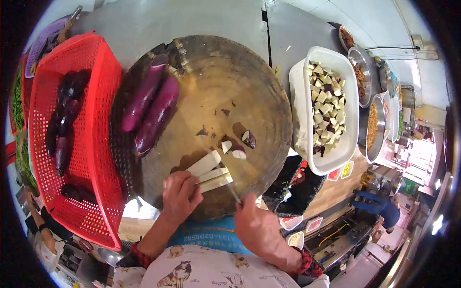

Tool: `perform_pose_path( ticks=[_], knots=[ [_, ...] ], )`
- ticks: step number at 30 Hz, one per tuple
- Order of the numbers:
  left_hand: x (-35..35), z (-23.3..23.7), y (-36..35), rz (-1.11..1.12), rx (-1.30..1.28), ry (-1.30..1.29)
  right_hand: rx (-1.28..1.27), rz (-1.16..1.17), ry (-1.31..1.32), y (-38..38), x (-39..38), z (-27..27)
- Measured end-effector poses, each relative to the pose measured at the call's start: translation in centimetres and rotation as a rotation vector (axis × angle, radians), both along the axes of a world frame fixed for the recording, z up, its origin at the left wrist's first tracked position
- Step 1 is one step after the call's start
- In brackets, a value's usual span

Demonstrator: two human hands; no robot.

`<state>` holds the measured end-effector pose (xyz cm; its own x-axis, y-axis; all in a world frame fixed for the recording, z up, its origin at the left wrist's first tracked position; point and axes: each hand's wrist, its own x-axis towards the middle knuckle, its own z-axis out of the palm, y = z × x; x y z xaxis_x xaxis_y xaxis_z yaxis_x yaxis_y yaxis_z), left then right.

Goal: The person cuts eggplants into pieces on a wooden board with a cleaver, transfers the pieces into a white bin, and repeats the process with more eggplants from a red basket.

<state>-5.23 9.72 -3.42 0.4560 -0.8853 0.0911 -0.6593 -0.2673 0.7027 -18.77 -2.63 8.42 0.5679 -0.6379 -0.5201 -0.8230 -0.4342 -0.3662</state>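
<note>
My left hand (178, 196) has its fingers curled over the near ends of pale eggplant strips (206, 165), holding them on the round wooden chopping block (249, 81). Wrapped round a knife handle is my right hand (259, 229). The narrow-looking edge of the knife (234, 190) meets the right ends of the strips. A few cut eggplant chunks (238, 152) lie just beyond them, with dark scraps scattered nearby. Two purple eggplants (158, 115) rest whole at the block's left side.
At left stands a red plastic basket (103, 144) with several dark eggplants. A white tub (353, 120) of cubed eggplant is at right. Metal bowls (367, 77) of food line the far right. A person (386, 209) bends in the background; another person's arm (41, 228) shows lower left.
</note>
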Motion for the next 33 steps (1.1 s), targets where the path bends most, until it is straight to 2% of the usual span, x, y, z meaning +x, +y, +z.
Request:
perform_pose_path(
  ticks=[2,4,6,9,14,17,19,22,24,26,29,32,33],
  knots=[
    [-0.1,-0.3,0.2,-0.004,0.004,-0.001,0.056,0.052,0.099,0.7,0.6,-2.3],
    [0.0,-0.5,-0.1,0.016,0.004,-0.017,0.005,0.083,0.071,-0.5,1.1,-2.9],
    [0.0,-0.1,0.0,-0.002,0.005,-0.011,-0.025,0.076,0.050,0.0,0.8,-2.3],
    [-0.1,-0.2,0.1,0.045,-0.018,-0.009,0.073,0.015,0.002,0.7,-0.2,0.3],
    [0.0,-0.7,-0.1,0.030,-0.043,-0.010,0.107,0.076,0.090,1.2,1.5,-2.9],
    [-0.2,-0.4,1.0,0.041,-0.035,0.020,-0.013,0.078,0.041,1.1,1.1,-2.0],
    [0.2,-0.4,1.2,0.084,-0.034,0.056,0.053,-0.002,-0.028,1.5,0.5,-0.2],
    [1.1,0.0,2.5,0.074,-0.041,0.092,0.094,0.080,0.039,3.5,0.2,0.5],
    [0.9,-0.3,2.2,0.034,-0.003,0.007,0.107,0.093,0.011,4.1,0.6,-2.3],
    [0.9,0.0,1.7,0.058,0.019,0.006,-0.018,0.121,0.028,3.8,1.3,-3.1],
    [1.1,-0.3,2.4,0.074,-0.011,0.019,0.066,0.025,-0.013,3.5,0.9,-1.7],
    [0.7,-0.2,3.9,0.108,-0.030,0.069,0.057,0.096,-0.054,4.4,0.5,1.0],
    [0.9,-0.2,3.9,0.109,-0.025,0.091,0.055,0.093,-0.055,4.7,0.8,0.1]
  ],
)
